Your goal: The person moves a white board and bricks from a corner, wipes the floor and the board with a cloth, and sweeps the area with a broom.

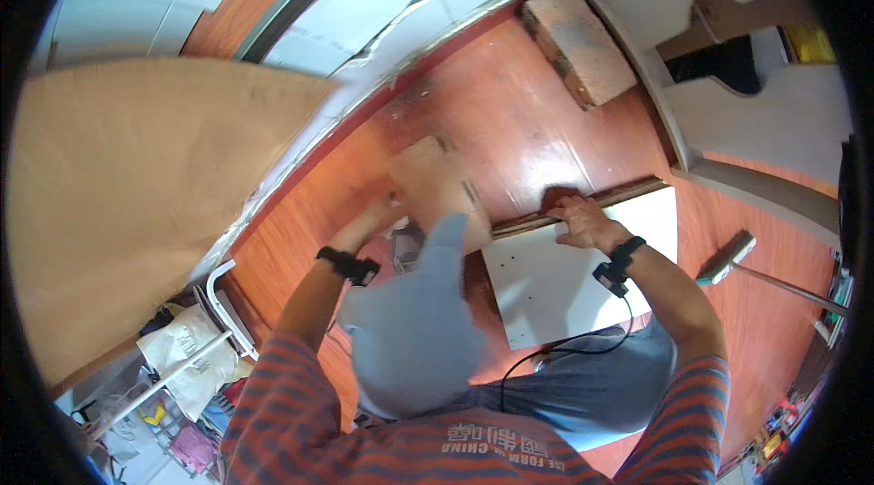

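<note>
My left hand (386, 214) grips the near left side of a tan brick (435, 183) low over the floor; both are smeared by motion, and the fingertips are hard to see. A white board (574, 271) lies on the right, with brown wooden edges along its far side. Over that far edge my right hand (590, 225) curls its fingers, the thumb on the white face. Between my arms, a smeared pale blue-grey shape (414, 339) hides part of the floor and the brick's near end; I cannot tell what it is.
Another brick (587, 48) lies on the reddish wood floor by the far wall. A broom (728, 257) is at right, beside a pale cabinet frame (765, 203). A large brown panel (137, 203) stands at left, above a rack holding bags (187, 358).
</note>
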A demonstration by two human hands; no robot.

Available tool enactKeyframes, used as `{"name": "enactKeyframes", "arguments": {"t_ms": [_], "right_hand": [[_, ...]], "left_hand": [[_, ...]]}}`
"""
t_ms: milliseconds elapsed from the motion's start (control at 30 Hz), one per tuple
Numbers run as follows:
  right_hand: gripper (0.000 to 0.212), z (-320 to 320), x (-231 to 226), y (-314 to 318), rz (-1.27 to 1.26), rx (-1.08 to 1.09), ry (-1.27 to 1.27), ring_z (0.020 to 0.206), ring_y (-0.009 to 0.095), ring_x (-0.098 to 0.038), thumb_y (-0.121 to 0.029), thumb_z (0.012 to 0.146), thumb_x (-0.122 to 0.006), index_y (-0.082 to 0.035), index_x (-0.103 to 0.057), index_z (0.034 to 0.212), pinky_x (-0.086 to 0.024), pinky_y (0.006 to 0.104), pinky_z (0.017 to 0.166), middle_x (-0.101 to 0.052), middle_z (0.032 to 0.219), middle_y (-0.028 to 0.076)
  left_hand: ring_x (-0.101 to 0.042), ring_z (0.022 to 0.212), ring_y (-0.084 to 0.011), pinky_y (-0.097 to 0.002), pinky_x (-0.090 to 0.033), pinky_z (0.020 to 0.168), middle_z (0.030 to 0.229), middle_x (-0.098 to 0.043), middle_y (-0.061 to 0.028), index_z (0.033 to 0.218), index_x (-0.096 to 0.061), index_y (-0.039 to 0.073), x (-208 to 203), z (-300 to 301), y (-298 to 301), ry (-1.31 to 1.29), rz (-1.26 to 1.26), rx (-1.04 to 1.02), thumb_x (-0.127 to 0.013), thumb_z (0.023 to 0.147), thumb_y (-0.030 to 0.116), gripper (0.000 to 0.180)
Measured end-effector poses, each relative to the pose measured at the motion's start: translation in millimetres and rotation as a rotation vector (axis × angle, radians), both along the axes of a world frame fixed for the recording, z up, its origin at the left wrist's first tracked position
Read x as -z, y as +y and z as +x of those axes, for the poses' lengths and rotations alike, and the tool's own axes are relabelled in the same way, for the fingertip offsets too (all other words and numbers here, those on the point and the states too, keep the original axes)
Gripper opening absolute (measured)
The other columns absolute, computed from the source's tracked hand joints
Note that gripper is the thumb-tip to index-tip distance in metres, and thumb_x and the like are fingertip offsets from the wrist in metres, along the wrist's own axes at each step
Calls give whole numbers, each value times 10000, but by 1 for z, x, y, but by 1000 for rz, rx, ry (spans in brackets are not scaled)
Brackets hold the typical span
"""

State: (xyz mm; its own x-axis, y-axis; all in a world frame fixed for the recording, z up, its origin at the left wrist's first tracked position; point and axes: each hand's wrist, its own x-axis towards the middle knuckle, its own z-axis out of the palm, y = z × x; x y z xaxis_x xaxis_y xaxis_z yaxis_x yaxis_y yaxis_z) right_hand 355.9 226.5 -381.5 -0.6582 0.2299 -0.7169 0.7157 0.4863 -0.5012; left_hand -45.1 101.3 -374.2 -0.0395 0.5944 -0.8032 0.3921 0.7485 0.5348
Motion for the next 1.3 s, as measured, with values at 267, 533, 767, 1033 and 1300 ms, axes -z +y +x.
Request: {"name": "enactKeyframes", "arguments": {"t_ms": [267, 533, 767, 1033, 1300], "right_hand": [[474, -5, -4, -1, 64, -72, -171, 1209, 291, -425, -205, 712, -653, -145, -599, 1180, -320, 482, 1016, -504, 1259, 111], [365, -9, -3, -54, 36, -85, -236, 1175, 296, -461, -170, 778, -571, -116, -626, 1134, -321, 532, 931, -578, 1170, 97], [265, -24, -6, -91, 243, -98, -272, 1153, 259, -441, -234, 797, -610, -163, -682, 1042, -328, 463, 871, -609, 1121, 10], [340, 11, -4, -132, 216, -29, -266, 1204, 301, -425, -172, 749, -620, -118, -652, 1084, -364, 466, 865, -540, 1225, 52], [549, 152, -124, -120, 226, 595, 86, 1246, 321, -361, -79, 699, -637, -121, -518, 1233, -278, 450, 1059, -458, 1282, 145]], "left_hand": [[-496, 546, -52, -199, -407, 468, 1172, -601, -130, 1332, -412, 34, -298, 49, 50, 239, 331, -253, -536, 892, 158, 474], [-550, 558, -124, -247, -443, 488, 1202, -572, -202, 1281, -421, -36, -381, 115, -33, 184, 370, 36, -566, 722, 20, 580], [-574, 551, -228, -300, -463, 497, 1052, -636, -154, 1202, -497, -3, -374, 117, -60, 209, 306, 260, -596, 700, 47, 514], [-613, 653, -291, -353, -492, 571, 1021, -623, -155, 1203, -490, 4, -376, 124, -89, 265, 163, 259, -583, 731, 76, 485], [-625, 816, -362, -395, -502, 684, 1019, -618, -173, 1172, -501, 39, -380, 179, -108, 225, 117, 159, -573, 809, 111, 376]]}}
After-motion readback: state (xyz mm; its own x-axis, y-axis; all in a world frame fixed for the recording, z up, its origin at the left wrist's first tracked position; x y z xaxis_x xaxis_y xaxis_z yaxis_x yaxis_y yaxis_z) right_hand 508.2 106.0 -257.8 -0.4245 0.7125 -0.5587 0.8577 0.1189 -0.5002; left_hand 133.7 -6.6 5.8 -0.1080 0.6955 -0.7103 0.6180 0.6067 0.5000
